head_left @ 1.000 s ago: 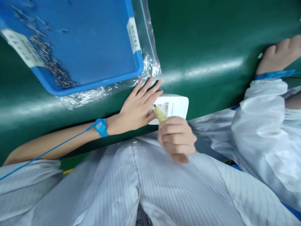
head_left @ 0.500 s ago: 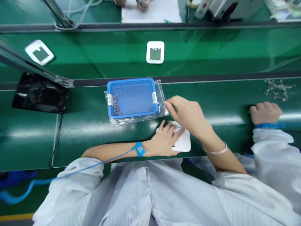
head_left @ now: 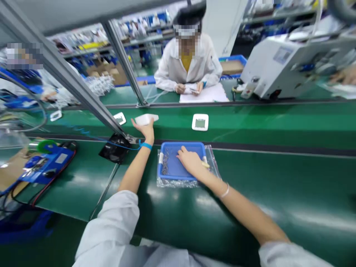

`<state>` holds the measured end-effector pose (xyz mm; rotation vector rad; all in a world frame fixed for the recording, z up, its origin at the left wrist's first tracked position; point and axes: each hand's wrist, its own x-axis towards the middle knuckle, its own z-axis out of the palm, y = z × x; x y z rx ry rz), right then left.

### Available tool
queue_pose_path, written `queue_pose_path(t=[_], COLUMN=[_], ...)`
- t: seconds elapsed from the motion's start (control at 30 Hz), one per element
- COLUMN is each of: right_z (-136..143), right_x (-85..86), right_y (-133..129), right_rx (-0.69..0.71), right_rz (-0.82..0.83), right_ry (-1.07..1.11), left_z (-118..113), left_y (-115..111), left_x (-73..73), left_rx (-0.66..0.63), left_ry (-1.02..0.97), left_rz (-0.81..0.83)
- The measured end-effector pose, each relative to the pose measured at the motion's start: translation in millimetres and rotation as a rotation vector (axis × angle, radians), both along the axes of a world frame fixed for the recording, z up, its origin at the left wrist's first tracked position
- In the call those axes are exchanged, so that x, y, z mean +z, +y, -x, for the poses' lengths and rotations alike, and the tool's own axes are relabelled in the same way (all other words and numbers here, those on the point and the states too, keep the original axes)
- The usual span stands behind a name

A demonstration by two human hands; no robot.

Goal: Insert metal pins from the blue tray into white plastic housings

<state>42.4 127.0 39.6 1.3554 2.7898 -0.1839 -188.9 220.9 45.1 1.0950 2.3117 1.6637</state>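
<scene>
My left hand is stretched forward over the green belt, its fingers around a white plastic device that is tilted and blurred. A blue band circles that wrist. My right hand is over the blue tray, fingers curled down toward the tray floor. What its fingertips hold, if anything, is hidden. A small yellowish piece shows at the outer side of this hand; I cannot tell whether it is held. Small metal screws lie along the tray's left side.
A white device with a grey window lies on the belt, another behind the metal post. A black fan stands by the post's foot. Blue equipment is at left. A co-worker sits opposite, hands on a small object.
My left hand has gone from the bench edge forward and left to the belt with the white device. My right hand has moved left into the tray. The view has tilted up.
</scene>
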Motion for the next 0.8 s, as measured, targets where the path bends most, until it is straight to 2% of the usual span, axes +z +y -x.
queue_pose_path(t=[0.03, 0.1, 0.2, 0.3, 0.4, 0.53, 0.67, 0.8], right_z=[2.5, 3.6, 2.1, 2.5, 5.3, 9.5, 9.5, 3.3], right_x=[-2.9, -8.7, -14.1, -15.1, -13.8, -9.3, 1.3, 19.3], right_y=[-1.2, -2.3, -2.3, -2.7, -3.2, -3.5, -5.5, -11.2], right_rx=[0.001, 0.008, 0.012, 0.014, 0.015, 0.02, -0.021, -0.084], right_rz=[-0.009, -0.024, -0.039, -0.042, -0.041, -0.041, -0.02, 0.039], right_ry=[-0.003, -0.014, -0.03, -0.04, -0.059, -0.077, -0.07, -0.041], left_z=[3.6, 7.7, 9.3, 10.0, 10.8, 6.7, -5.7, -13.1], left_y=[17.6, 38.3, 46.8, 46.8, 45.5, 34.0, 12.4, -5.1], left_x=[-6.3, -21.8, -44.5, -55.8, -54.6, -43.0, -37.7, -47.4], left_rx=[0.03, 0.059, 0.088, 0.091, 0.107, 0.085, -0.097, -0.288], left_ry=[-0.014, -0.027, -0.005, 0.057, 0.116, 0.237, 0.398, 0.537], left_rz=[0.026, 0.095, 0.195, 0.248, 0.252, 0.147, -0.011, -0.126])
